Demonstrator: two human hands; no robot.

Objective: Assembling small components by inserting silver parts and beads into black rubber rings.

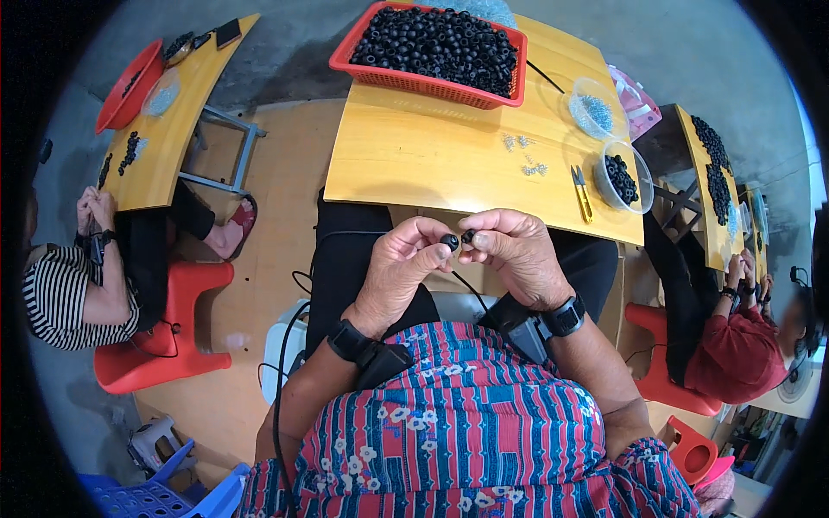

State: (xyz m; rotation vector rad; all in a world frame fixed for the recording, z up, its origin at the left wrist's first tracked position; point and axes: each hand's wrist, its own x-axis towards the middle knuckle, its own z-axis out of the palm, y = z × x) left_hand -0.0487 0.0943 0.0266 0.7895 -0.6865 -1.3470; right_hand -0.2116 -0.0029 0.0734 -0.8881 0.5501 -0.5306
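Floral shirt (449, 440), foreground; left hand (399, 263) grasping a round black piece (450, 243), right hand (523, 261) a second dark piece (467, 236), near the yellow bench (414, 160).

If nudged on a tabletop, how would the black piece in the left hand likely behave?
The black piece would probably roll, given its rounded outline. It is likely light, being small beside the left hand pinching it. Its shiny highlight hints it may be slippery.

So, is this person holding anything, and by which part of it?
The left grip pinches a rounded black bead-like piece by its left side. The right grip pinches a small dark piece; exactly where it is held cannot be told.
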